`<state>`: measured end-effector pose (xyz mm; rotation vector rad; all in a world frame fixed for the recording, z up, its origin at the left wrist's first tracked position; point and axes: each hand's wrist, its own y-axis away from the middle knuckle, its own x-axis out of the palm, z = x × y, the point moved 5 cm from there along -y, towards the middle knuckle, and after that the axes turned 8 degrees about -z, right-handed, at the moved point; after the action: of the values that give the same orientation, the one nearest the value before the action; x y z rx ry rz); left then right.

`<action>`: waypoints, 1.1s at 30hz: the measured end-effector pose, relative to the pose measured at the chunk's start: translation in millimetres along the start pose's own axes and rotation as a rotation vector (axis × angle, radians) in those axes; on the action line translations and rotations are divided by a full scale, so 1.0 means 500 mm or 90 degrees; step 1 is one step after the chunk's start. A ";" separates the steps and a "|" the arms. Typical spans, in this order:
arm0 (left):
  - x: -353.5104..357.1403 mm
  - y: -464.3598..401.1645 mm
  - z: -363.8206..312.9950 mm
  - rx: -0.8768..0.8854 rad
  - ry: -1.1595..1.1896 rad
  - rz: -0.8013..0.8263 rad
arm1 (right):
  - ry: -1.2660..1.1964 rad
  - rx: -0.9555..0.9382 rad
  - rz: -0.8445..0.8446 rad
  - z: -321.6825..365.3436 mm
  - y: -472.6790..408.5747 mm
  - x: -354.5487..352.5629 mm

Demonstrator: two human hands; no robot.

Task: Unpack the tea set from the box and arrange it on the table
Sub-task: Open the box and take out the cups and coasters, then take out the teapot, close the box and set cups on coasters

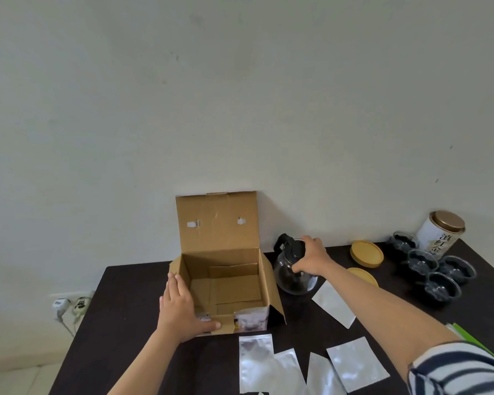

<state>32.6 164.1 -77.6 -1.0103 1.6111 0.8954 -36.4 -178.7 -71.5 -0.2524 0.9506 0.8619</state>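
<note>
Striped sleeve (462,369): nearest the lens, covering the right upper arm, right of and nearer than the cardboard box.

Desk (120,332): dark top, set against a pale wall, carrying everything below.

Cardboard box (226,283): open, lid flap upright against the wall, side flaps splayed; interior shows only cardboard panels. Serves as the landmark.

Left hand (180,312): flat against the box's left wall and near-left corner, fingers straight, thumb along the front edge; grip wide, holding nothing.

Right hand (311,259): right of the box, fingers curled over the black lid of the glass teapot; grip closed on the pot.

Glass teapot (293,276): just right of the box, upright on the desk, black handle turned toward the wall.

Tea tin (439,233): white with bronze lid, far right of the box, near the wall.

Foil pouches (357,363): several silver packets lying flat, in front of and to the right of the box.

Glass cups (442,286): four, clustered far right of the box, just before the tin.

Wooden lids (367,253): two yellow discs, between teapot and cups; the nearer one partly hidden by the right forearm.
</note>
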 end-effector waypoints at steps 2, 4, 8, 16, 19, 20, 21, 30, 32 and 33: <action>0.004 -0.005 -0.014 0.004 0.000 -0.001 | -0.005 0.001 -0.001 -0.009 0.000 0.000; 0.007 -0.008 -0.020 0.003 0.003 -0.006 | 0.005 0.010 -0.054 -0.015 0.014 -0.003; 0.013 -0.012 -0.016 -0.007 0.022 -0.015 | -0.071 -0.005 -0.276 -0.011 0.115 0.003; 0.004 -0.008 0.014 -0.137 0.166 -0.087 | -0.625 0.559 -0.070 -0.037 0.284 0.155; 0.015 0.013 0.048 -0.361 0.359 -0.142 | -0.900 0.654 0.088 -0.002 0.303 0.169; 0.023 0.024 0.058 -0.436 0.454 -0.149 | -0.955 0.653 0.102 0.007 0.304 0.170; 0.033 0.033 0.065 -0.487 0.531 -0.149 | -0.975 0.647 0.105 0.011 0.306 0.172; 0.010 0.071 0.115 -0.473 0.637 -0.200 | -0.952 0.619 0.159 0.047 0.355 0.215; -0.009 0.079 0.115 -0.405 0.620 -0.193 | -0.939 0.614 0.180 0.059 0.365 0.233; -0.014 0.083 0.116 -0.378 0.608 -0.187 | -0.933 0.610 0.192 0.064 0.369 0.242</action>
<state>16.0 233.7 -81.1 -2.2757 1.8840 0.7255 -118.7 23.3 -118.4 1.2377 -0.0995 0.5347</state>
